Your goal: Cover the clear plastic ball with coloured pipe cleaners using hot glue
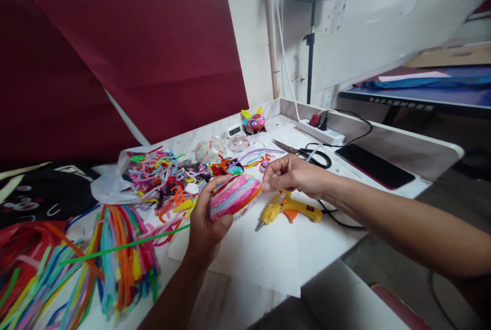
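My left hand (207, 220) is wrapped round a rounded form covered in striped pipe cleaners (235, 194), pink, light blue, red and orange, tilted above the white paper. At its right end my right hand (286, 174) pinches the end of an orange pipe cleaner (253, 196) that runs along the form's lower edge; the very tip is hidden by the fingers. Just below my right hand a yellow hot glue gun (291, 209) lies on its side, nozzle to the left, with a small red light showing.
Bundled pipe cleaners (125, 258) and a bag of curled offcuts (153, 171) fill the left. Behind are scissors (303, 152), a small clock (234, 131) and a colourful eared figure (254, 121). A phone (374, 166) and power strip (321, 132) lie right, cords nearby.
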`<state>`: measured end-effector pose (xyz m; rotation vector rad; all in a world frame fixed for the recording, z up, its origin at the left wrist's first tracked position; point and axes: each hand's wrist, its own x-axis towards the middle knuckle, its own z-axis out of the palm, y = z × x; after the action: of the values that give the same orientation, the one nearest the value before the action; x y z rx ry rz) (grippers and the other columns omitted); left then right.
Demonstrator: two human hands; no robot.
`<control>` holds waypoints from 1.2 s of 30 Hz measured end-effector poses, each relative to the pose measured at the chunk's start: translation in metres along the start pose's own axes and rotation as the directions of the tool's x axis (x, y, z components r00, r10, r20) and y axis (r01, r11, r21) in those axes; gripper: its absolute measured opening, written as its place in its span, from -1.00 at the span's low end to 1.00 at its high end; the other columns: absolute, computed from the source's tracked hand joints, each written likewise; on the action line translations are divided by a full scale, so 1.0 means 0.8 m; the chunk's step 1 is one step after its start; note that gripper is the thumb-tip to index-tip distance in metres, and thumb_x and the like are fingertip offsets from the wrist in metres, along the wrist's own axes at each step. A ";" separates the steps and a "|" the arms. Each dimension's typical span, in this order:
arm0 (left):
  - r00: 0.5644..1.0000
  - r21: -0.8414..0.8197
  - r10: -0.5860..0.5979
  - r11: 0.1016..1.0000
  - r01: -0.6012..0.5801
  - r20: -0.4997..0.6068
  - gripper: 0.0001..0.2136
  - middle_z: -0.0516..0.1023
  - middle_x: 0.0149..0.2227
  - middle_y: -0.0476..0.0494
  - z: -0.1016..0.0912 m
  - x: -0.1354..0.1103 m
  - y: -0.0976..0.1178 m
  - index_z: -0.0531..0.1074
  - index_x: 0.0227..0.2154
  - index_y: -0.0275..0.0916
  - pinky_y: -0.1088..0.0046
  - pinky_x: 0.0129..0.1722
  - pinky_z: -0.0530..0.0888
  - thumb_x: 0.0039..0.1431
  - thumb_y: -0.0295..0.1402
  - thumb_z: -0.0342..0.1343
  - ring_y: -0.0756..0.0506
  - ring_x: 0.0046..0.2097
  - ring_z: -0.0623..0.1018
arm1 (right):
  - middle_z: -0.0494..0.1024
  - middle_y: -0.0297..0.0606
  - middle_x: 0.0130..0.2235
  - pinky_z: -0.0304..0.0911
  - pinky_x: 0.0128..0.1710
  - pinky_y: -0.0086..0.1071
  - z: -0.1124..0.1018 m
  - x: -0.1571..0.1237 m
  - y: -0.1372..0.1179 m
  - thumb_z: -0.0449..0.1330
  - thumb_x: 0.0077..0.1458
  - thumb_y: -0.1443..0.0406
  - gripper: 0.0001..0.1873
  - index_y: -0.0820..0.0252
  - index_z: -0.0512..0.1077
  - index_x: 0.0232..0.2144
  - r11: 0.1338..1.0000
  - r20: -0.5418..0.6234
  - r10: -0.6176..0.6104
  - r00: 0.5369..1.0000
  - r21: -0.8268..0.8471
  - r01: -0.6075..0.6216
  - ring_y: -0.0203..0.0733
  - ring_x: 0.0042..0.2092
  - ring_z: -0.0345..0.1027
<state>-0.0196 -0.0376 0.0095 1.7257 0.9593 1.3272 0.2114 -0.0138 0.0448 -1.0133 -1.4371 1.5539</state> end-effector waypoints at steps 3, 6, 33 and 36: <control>0.999 -0.038 0.024 0.999 -0.024 0.022 -0.41 0.41 0.14 -0.28 -0.003 0.000 -0.003 0.33 0.06 -0.19 0.16 0.10 0.39 -0.05 -0.10 0.23 -0.33 0.16 0.42 | 0.33 -0.53 -0.69 -0.21 -0.62 -0.47 0.000 -0.001 0.001 0.48 -0.40 0.31 -0.74 0.27 0.51 -0.59 1.000 0.009 0.003 1.000 0.016 -0.003 -0.48 -0.62 -0.01; 0.999 -0.040 0.050 0.998 -0.049 0.013 -0.39 0.41 0.13 -0.30 -0.004 0.001 -0.005 0.34 0.05 -0.19 0.13 0.12 0.37 -0.06 -0.03 0.24 -0.34 0.17 0.41 | 0.33 -0.53 -0.70 -0.21 -0.62 -0.47 0.001 -0.002 0.000 0.48 -0.41 0.32 -0.75 0.27 0.51 -0.60 0.999 0.017 0.016 1.000 0.035 -0.017 -0.48 -0.62 -0.01; 0.994 -0.355 0.082 0.929 -0.101 -0.068 -0.50 0.51 0.02 -0.17 -0.004 0.003 -0.006 0.48 -0.02 -0.13 0.43 -0.18 0.47 -0.10 -0.18 0.33 -0.21 0.00 0.51 | 0.31 -0.53 -0.70 -0.27 -0.67 -0.52 0.017 0.024 0.010 0.50 -0.37 0.26 -0.61 0.24 0.35 -0.59 0.963 0.160 0.051 0.986 0.253 -0.091 -0.53 -0.67 -0.02; 0.996 -0.377 0.059 0.923 -0.083 -0.074 -0.50 0.51 0.03 -0.17 -0.003 0.002 -0.008 0.48 -0.02 -0.13 0.40 -0.16 0.48 -0.11 -0.25 0.31 -0.23 0.02 0.51 | 0.35 -0.50 -0.68 -0.26 -0.69 -0.52 0.016 0.025 0.012 0.50 -0.33 0.23 -0.62 0.25 0.37 -0.57 0.961 0.171 0.049 0.984 0.262 -0.093 -0.52 -0.66 0.00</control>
<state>-0.0224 -0.0329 0.0052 1.4385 0.6234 1.5080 0.1915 -0.0012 0.0349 -0.7978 -1.2623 1.8633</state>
